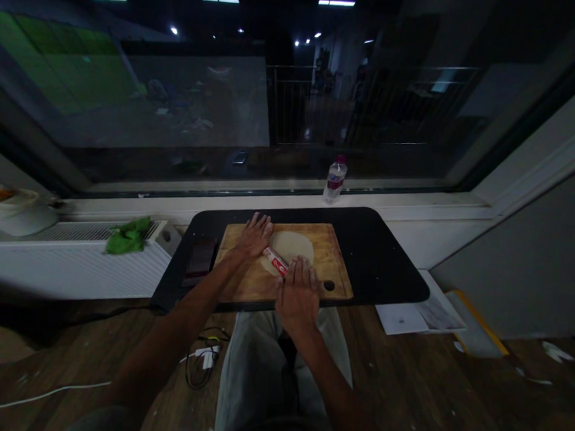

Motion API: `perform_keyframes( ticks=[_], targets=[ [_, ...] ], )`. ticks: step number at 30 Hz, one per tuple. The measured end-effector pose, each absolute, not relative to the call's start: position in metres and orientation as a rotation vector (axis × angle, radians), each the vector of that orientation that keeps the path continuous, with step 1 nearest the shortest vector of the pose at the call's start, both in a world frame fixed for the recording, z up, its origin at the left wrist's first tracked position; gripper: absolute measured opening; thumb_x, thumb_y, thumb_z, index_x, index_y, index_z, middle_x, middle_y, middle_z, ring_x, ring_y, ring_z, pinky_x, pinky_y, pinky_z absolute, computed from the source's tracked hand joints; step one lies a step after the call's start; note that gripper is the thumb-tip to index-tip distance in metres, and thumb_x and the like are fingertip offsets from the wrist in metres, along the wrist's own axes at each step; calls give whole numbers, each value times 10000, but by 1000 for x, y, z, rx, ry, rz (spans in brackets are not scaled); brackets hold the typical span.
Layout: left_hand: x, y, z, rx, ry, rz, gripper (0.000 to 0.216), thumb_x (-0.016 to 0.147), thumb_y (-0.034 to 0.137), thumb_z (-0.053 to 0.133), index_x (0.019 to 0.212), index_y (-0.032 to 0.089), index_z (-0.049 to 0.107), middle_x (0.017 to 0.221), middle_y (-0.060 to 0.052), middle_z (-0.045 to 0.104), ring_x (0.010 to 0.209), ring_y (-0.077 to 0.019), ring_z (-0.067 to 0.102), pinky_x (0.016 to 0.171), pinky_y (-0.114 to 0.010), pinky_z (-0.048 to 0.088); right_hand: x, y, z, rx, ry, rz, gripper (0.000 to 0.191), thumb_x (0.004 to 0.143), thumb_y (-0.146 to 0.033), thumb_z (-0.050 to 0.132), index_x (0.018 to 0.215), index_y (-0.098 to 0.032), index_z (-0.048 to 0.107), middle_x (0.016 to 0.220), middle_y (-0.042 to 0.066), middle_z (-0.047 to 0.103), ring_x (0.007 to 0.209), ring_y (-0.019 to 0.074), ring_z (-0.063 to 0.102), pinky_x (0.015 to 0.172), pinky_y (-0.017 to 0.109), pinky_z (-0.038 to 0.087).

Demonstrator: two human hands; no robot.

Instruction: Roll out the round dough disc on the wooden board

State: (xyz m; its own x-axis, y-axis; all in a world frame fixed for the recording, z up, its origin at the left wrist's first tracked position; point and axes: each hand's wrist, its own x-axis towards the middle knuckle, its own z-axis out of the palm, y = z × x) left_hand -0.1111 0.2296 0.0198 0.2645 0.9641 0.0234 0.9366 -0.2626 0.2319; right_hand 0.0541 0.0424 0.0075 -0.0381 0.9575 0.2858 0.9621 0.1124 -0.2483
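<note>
A thin round sheet of pale dough (pixel 298 243) lies on a wooden cutting board (pixel 338 249). Across the dough, at a slant, rests a cylinder with a red and white label (pixel 276 262), used like a rolling pin. My left hand (pixel 254 237) lies over its far left end, fingers stretched out flat. Over the near right end is my right hand (pixel 299 292), its fingers extended and flat on top. Both ends of the cylinder are hidden under my palms.
The board sits on a black table (pixel 381 258) with rounded corners. A dark flat object (pixel 200 261) lies left of the board. A water bottle (pixel 335 179) stands on the windowsill. A green cloth (pixel 128 235) drapes over the radiator (pixel 99 267). Cables (pixel 197 367) lie on the floor.
</note>
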Motion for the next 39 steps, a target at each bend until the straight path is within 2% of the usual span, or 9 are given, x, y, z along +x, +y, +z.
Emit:
perform_keyframes(
  ticks=[4, 8, 12, 16, 20, 26, 33, 39],
  targets=[
    [-97, 243, 27, 2364, 1705, 222, 802, 1164, 545, -5, 1795, 190, 342, 1849, -68, 368, 1775, -282, 151, 1417, -552, 241, 64, 50, 8, -1869, -2003, -87, 657, 1103, -232, 471, 1696, 48, 439, 1809, 302, 337, 1723, 415, 290, 1377, 610, 288],
    [-84, 254, 33, 2326, 1660, 163, 790, 1156, 576, -12, 1804, 266, 316, 1848, -41, 368, 1773, -289, 171, 1372, -633, 313, 63, 46, 4, -1832, -2001, -55, 688, 1062, -196, 509, 1711, 18, 432, 1796, 309, 361, 1726, 411, 286, 1363, 636, 306],
    [-71, 262, 34, 2222, 1731, 134, 828, 1142, 573, -56, 1796, 259, 344, 1831, -55, 409, 1766, -305, 202, 1362, -667, 316, 51, 36, -1, -1776, -2021, 33, 726, 1026, -169, 526, 1724, 2, 420, 1776, 293, 416, 1716, 405, 317, 1356, 627, 331],
    [-58, 263, 32, 2288, 1807, 110, 772, 1156, 559, 61, 1778, 246, 395, 1818, -115, 430, 1762, -341, 213, 1353, -696, 306, 37, 28, -4, -1768, -2011, 140, 681, 1054, -167, 479, 1701, 44, 441, 1765, 307, 425, 1692, 398, 376, 1356, 571, 366],
    [-55, 263, 31, 2385, 1747, 90, 760, 1160, 561, 115, 1783, 213, 379, 1819, -142, 424, 1764, -364, 190, 1352, -708, 294, 26, 24, -6, -1763, -1967, 186, 746, 1045, -153, 490, 1761, 2, 350, 1763, 301, 426, 1692, 400, 377, 1343, 607, 390],
    [-60, 263, 30, 2425, 1693, 104, 792, 1157, 596, 79, 1794, 209, 349, 1837, -119, 397, 1774, -350, 143, 1367, -674, 291, 9, 18, -4, -1793, -2013, 220, 771, 996, -123, 553, 1725, 57, 379, 1781, 330, 371, 1709, 423, 324, 1372, 615, 370],
    [-66, 260, 30, 2470, 1636, 112, 758, 1164, 559, 115, 1799, 211, 340, 1856, -80, 361, 1781, -350, 95, 1379, -687, 268, -4, 13, -13, -1691, -2031, 249, 770, 947, -55, 542, 1695, 76, 418, 1773, 374, 350, 1705, 478, 290, 1345, 686, 388],
    [-79, 257, 29, 2457, 1640, 133, 729, 1172, 538, 137, 1810, 231, 309, 1873, -55, 319, 1780, -337, 111, 1401, -675, 234, -23, 12, -13, -1673, -2041, 278, 860, 903, 2, 551, 1737, 58, 349, 1808, 363, 262, 1711, 482, 252, 1352, 687, 381]
  ],
)
